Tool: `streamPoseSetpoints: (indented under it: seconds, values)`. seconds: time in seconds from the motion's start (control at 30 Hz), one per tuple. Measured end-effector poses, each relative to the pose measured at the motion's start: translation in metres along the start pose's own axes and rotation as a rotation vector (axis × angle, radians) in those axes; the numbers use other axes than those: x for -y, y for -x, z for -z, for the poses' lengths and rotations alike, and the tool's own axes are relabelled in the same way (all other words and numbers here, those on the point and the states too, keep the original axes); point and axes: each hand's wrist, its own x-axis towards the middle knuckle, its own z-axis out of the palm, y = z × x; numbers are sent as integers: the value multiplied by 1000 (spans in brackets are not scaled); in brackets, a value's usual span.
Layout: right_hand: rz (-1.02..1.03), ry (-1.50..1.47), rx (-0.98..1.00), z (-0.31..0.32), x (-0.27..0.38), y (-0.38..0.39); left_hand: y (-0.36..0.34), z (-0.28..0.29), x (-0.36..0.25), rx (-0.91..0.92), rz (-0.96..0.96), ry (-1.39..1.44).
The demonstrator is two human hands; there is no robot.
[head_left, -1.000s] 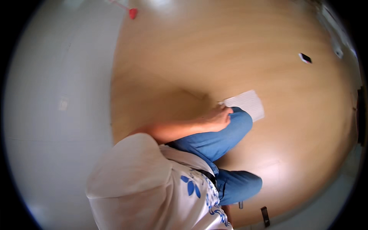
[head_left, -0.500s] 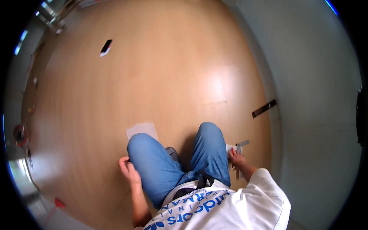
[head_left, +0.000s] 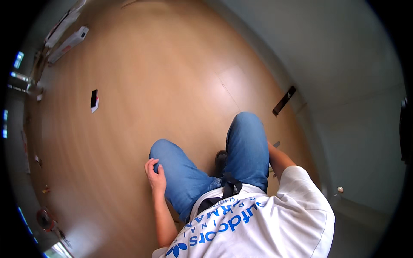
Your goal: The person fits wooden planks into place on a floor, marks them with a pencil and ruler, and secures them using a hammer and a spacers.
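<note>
My left hand rests against the outer side of my left knee. Its fingers are loosely bent, the thumb stands apart, and nothing shows in it. On the other side my right forearm reaches forward past my right knee, which hides the hand and whatever it touches. Just beyond that forearm the end of a flat grey piece shows on the floor. A long black strip-shaped thing lies farther ahead at the right, by the wall.
Wood-look floor spreads ahead, with a grey wall along the right. A dark phone-like slab lies on a white piece at the left. Long white boxes are at the far left; a red-and-black round thing is at lower left.
My view has turned, shifting the floor things. My left hand has come up against the knee. My right hand, earlier visible among small pieces beside my leg, is now behind the knee.
</note>
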Motion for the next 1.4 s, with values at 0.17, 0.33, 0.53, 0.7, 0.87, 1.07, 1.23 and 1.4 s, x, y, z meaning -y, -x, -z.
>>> streamPoseSetpoints:
  seconds: [0.17,0.33,0.53,0.7,0.87,1.07,1.23,1.4]
  values:
    - [-238,-172,-335,-40,8,-4,-70,11,-20,148,302,280]
    - [-319,-246,-388,-40,47,-21,-137,42,-117,206,185,211]
    - [-428,-259,-204,-53,52,-8,-201,43,-160,339,-109,-97]
    - [-427,-201,-250,-32,72,-11,-227,60,-105,272,-81,-123]
    - [-476,-149,-249,-10,67,10,-238,5,-73,209,-587,-311]
    - [-676,-425,-202,88,74,-6,-302,-19,-34,438,-530,-5]
    - [-610,-640,-318,130,136,-27,-308,-3,23,556,-439,-83]
    - [-611,-844,-398,99,162,-38,-321,-6,16,644,-437,-230]
